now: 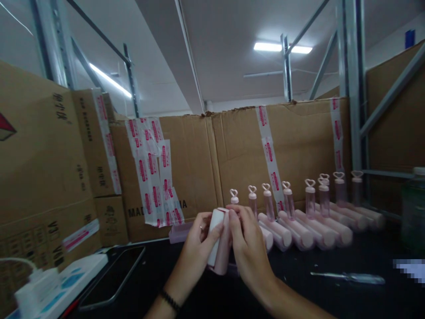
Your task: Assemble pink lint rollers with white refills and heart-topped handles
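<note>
A pale pink cylinder point(223, 254) with a white panel along its side is held up over the black table, between both hands. My left hand point(199, 241) is wrapped round its left side, thumb on the white panel. My right hand point(247, 237) grips its upper right edge, with the thumb and fingers near the top. To the right of my hands lie several similar pink cylinders point(310, 230) in a row. Behind them stand several clear pink tubes point(288, 204) with heart-shaped loops on their caps. A lilac piece point(181, 232) sits behind my left hand, partly hidden.
A screwdriver point(352, 278) lies at the right on the black table point(299, 294). At the left are a phone point(114, 277) and a white power strip point(71, 283) with a plugged-in charger point(36, 285). Taped cardboard point(232, 155) walls the back; a green bottle point(413, 212) stands far right.
</note>
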`<state>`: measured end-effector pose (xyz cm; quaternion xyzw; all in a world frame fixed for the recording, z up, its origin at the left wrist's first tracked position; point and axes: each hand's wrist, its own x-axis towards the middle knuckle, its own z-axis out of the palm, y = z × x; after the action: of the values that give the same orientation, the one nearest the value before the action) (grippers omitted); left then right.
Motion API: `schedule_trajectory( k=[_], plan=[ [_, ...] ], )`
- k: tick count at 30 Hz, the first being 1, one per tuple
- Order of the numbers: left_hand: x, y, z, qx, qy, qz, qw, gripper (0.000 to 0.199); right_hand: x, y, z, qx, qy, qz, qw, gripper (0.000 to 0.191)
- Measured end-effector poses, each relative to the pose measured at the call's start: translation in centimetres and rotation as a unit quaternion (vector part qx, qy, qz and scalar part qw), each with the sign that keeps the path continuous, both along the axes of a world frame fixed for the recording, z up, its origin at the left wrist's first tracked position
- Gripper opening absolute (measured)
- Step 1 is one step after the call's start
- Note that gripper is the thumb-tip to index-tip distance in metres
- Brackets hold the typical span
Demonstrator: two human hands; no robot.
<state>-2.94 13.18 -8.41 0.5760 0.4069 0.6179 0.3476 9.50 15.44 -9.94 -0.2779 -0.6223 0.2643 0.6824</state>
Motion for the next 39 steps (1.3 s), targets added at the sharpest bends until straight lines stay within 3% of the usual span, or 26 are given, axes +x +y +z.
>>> schedule_trajectory(
  k=[5, 8, 10, 12, 14, 16, 19, 22, 24, 26, 29, 39],
  plan=[
    [-1.2, 0.1, 0.9, -0.074, -0.142, 0.004, 0.987, 0.028, -0.4, 0.5, 0.1, -0.015, -0.017, 0.096, 0.995, 0.036],
    [-2.7, 0.4, 1.3, -0.081, -0.220, 0.007, 0.972, 0.030, -0.4, 1.2, -0.6, -0.013, -0.119, 0.080, 0.990, 0.028],
    [-3.6, 0.5, 1.4, -0.074, -0.254, 0.019, 0.964, 0.028, -0.3, 1.5, -1.5, 0.007, -0.262, 0.047, 0.964, 0.016],
    [-4.4, 0.7, 1.5, -0.076, -0.275, 0.036, 0.958, 0.024, -0.2, 1.5, -2.7, 0.014, -0.392, 0.016, 0.920, 0.007],
    [-4.9, 0.7, 1.5, -0.082, -0.285, 0.050, 0.954, 0.021, -0.1, 1.3, -3.7, 0.000, -0.464, 0.007, 0.886, 0.006],
    [-5.3, 0.7, 1.5, -0.086, -0.285, 0.060, 0.953, 0.020, -0.2, 1.2, -4.1, -0.022, -0.479, 0.018, 0.877, 0.007],
    [-5.5, 0.8, 1.4, -0.087, -0.272, 0.072, 0.956, 0.016, -0.4, 1.5, -3.3, -0.055, -0.387, 0.050, 0.919, 0.006],
    [-5.7, 0.9, 0.8, -0.088, -0.254, 0.081, 0.960, 0.021, -0.7, 2.0, -1.8, -0.076, -0.170, 0.122, 0.975, 0.016],
    [-5.7, 1.0, 0.4, -0.092, -0.240, 0.083, 0.963, 0.025, -0.7, 2.2, -0.9, -0.085, -0.026, 0.176, 0.980, 0.026],
    [-5.6, 1.1, 0.1, -0.095, -0.225, 0.081, 0.966, 0.028, -0.6, 2.2, -0.3, -0.092, 0.057, 0.204, 0.973, 0.033],
    [-5.3, 1.1, -0.2, -0.101, -0.200, 0.075, 0.972, 0.033, -0.5, 1.9, -0.1, -0.095, 0.074, 0.205, 0.971, 0.032],
    [-4.4, 0.5, 0.0, -0.099, -0.129, 0.068, 0.984, 0.040, -0.2, 1.9, 0.0, -0.075, -0.008, 0.197, 0.978, 0.024]
  ],
)
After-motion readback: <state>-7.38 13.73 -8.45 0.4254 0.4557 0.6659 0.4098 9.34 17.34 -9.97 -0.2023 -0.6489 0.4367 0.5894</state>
